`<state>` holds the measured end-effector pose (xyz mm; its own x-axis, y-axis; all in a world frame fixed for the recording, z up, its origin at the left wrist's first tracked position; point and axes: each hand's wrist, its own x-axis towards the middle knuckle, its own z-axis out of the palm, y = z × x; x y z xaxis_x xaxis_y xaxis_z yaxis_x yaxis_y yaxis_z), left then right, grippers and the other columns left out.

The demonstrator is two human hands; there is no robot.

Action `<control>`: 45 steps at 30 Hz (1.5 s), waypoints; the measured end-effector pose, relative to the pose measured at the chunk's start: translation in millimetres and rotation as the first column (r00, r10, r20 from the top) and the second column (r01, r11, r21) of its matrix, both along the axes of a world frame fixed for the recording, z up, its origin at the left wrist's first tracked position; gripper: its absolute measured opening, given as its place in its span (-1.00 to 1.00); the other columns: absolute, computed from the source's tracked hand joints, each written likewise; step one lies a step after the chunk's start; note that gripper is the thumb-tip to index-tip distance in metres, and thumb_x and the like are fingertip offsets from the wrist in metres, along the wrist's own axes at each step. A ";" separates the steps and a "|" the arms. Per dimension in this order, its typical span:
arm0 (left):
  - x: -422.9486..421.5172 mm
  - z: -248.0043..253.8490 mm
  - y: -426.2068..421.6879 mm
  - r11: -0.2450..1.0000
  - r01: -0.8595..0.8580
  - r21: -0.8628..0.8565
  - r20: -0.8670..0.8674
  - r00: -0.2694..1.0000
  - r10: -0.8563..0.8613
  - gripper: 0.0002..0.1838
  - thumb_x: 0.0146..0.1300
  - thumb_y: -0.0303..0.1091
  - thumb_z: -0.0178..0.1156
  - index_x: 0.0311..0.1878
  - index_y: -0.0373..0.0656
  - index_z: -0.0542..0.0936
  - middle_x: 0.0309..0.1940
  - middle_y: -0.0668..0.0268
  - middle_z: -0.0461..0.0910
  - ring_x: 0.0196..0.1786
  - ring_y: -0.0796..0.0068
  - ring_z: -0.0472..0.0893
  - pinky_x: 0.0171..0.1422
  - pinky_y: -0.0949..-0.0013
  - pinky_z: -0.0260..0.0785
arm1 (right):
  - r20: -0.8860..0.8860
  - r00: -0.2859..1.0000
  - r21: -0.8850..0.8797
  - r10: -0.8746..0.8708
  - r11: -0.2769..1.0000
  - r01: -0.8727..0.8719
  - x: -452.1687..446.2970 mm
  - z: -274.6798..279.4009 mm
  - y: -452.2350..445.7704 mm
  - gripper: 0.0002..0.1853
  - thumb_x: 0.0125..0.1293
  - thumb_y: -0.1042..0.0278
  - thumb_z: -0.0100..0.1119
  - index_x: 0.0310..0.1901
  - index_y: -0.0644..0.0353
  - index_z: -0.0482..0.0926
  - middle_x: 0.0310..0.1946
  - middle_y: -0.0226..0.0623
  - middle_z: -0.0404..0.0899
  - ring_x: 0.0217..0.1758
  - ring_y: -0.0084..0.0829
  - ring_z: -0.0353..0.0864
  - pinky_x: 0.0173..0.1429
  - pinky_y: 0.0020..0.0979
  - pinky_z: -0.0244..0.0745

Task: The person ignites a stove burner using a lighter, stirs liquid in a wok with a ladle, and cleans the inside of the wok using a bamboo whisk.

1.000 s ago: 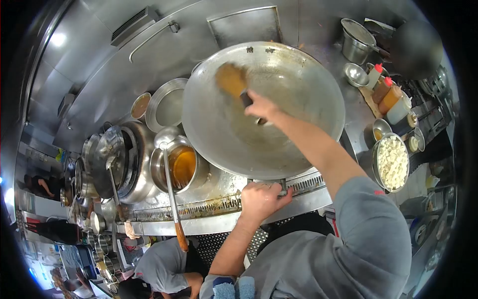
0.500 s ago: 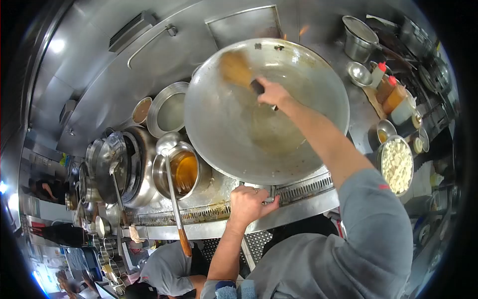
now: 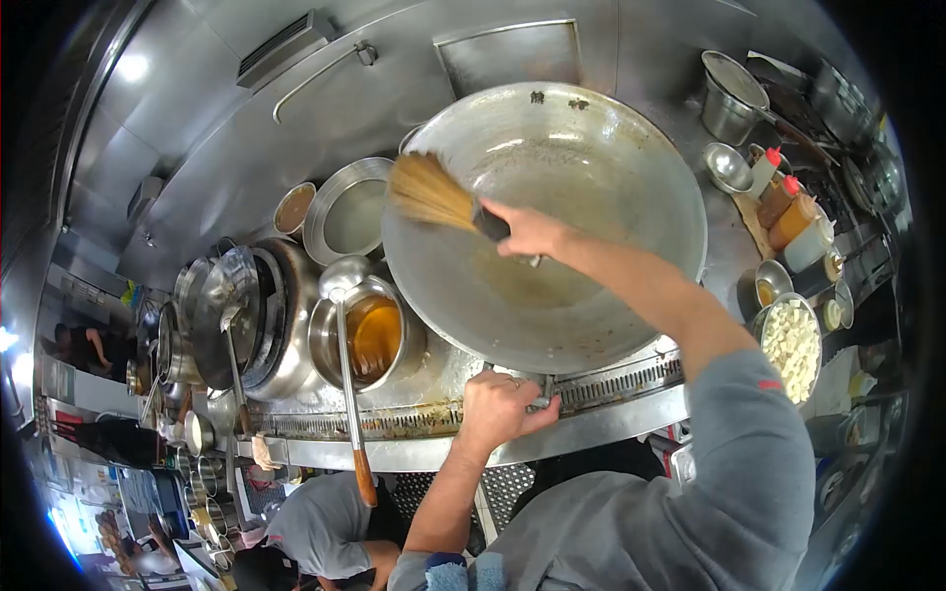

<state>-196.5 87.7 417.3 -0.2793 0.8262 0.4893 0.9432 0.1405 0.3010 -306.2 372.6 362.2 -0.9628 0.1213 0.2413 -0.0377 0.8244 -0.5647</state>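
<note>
My right hand [image 3: 527,229] is closed around the dark grip of a straw-coloured wok brush [image 3: 431,192]. The brush's splayed bristles lie at the left rim of a large metal wok [image 3: 601,315]. A shallow pool of cloudy liquid [image 3: 537,281] sits in the wok's bottom. Just below the wok's near rim, my left hand [image 3: 498,409] is closed on a small metal handle [image 3: 540,394] at the front of the stove. The fingers partly cover that handle, so whether it belongs to the wok or the stove I cannot tell.
Left of the wok, a ladle [image 3: 350,394] rests across a pot of amber liquid [image 3: 374,340]. A pan [image 3: 313,222] stands behind it. Squeeze bottles [image 3: 793,225] and a container of pale cubes [image 3: 791,340] line the right. Another person [image 3: 325,527] is at lower left.
My right hand has swept the brush leftward and toward me, from the wok's upper left to its left rim. My left hand keeps its hold; the view has shifted slightly.
</note>
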 end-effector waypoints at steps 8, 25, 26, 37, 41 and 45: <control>3.4 2.8 0.1 0.999 -0.030 -0.018 -0.008 1.000 0.030 -0.59 -0.06 -0.09 0.45 -0.73 -0.02 0.42 -0.81 0.38 0.38 -0.69 0.30 0.49 -0.52 0.24 0.35 | 0.328 0.940 -0.263 -0.092 0.947 0.185 3.4 50.7 9.6 0.07 0.00 0.32 0.34 0.60 -0.22 0.02 -0.12 0.01 0.67 -0.19 -0.15 0.69 -0.17 -0.14 0.63; 28.5 -8.3 10.8 0.961 -0.229 0.154 0.010 0.973 0.231 -0.69 -0.02 -0.26 0.39 -0.70 0.02 0.45 -0.73 0.46 0.41 -0.55 0.40 0.40 -0.27 0.25 0.16 | 0.253 0.813 0.110 -0.524 0.851 0.514 2.1 28.1 64.8 0.02 0.06 0.18 0.33 0.59 -0.31 0.04 0.01 0.15 0.66 0.09 0.11 0.65 0.19 -0.08 0.57; 24.6 -7.7 12.1 0.962 -0.229 0.147 0.002 0.973 0.231 -0.69 -0.02 -0.26 0.39 -0.71 0.01 0.45 -0.73 0.46 0.40 -0.55 0.40 0.40 -0.27 0.25 0.16 | 0.231 0.838 -0.017 -0.494 0.860 0.511 -13.7 25.5 43.9 0.04 0.06 0.17 0.35 0.59 -0.28 0.03 0.04 0.14 0.65 0.12 0.10 0.64 0.22 -0.09 0.55; 5.2 -1.5 -8.6 0.957 -0.212 0.198 0.031 0.977 0.210 -0.74 -0.17 -0.32 0.33 -0.76 -0.02 0.42 -0.75 0.45 0.39 -0.56 0.37 0.40 -0.26 0.24 0.18 | 0.218 0.971 -0.115 -0.095 0.986 0.122 0.9 39.0 -10.4 0.06 0.00 0.21 0.36 0.59 -0.16 0.07 0.08 0.19 0.62 0.13 0.06 0.64 0.24 -0.12 0.50; -22.7 5.3 -22.6 0.973 -0.172 0.154 0.035 0.985 0.169 -0.81 -0.16 -0.34 0.27 -0.75 -0.03 0.47 -0.77 0.43 0.42 -0.54 0.36 0.44 -0.21 0.19 0.23 | 0.357 0.900 -0.063 -0.249 0.955 0.289 3.5 65.3 35.2 0.07 0.00 0.20 0.35 0.60 -0.24 0.04 0.07 0.13 0.64 0.08 0.03 0.67 0.15 -0.12 0.56; -48.3 1.0 -24.1 0.983 -0.137 0.121 0.038 0.990 0.134 -0.82 -0.23 -0.34 0.26 -0.79 -0.02 0.47 -0.78 0.42 0.40 -0.58 0.33 0.39 -0.24 0.21 0.18 | 0.363 0.917 -0.098 -0.163 0.972 0.211 5.5 50.2 21.0 0.09 0.00 0.23 0.34 0.60 -0.24 0.00 0.02 0.09 0.67 0.00 -0.05 0.71 0.05 -0.12 0.60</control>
